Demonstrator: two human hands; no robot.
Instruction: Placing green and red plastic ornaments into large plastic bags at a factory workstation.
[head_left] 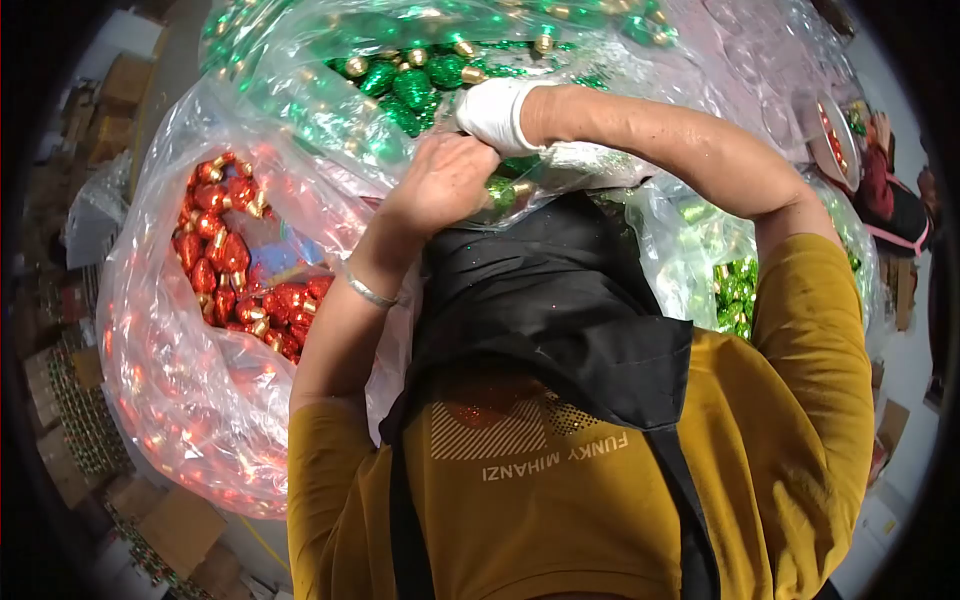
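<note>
Head view shows crinkled clear plastic bulging all around the worker, its folds catching the light over glittery, egg-shaped ornaments with gold-coloured caps. Dark green ornaments (410,88) lie loose in the opening of a large clear bag (300,75) ahead of the hands; red ornaments (229,252), shiny and rounded, fill the mouth of a red-tinted bag (190,400) at the left, and bright green ornaments (736,298), rougher with sparkle, show inside another bag (685,240) at the right. Just below the hands, close against the black apron (540,280), sit a few lighter green pieces (505,192), glossy, gold-capped and partly covered by clear film (the hands hide much of them). The left hand (452,178), bare, with a silver bracelet (372,285) at the wrist, is bent with its fingers curled under, so I cannot tell what they pinch. Touching it, the right hand (492,112) wears a white glove; its fingertips are hidden, and whether they grip anything cannot be told. Working room is narrow: the apron's upper edge comes up just beneath the hands, plastic rims crowd both sides, and the most open way lies forward, over the dark green heap.
</note>
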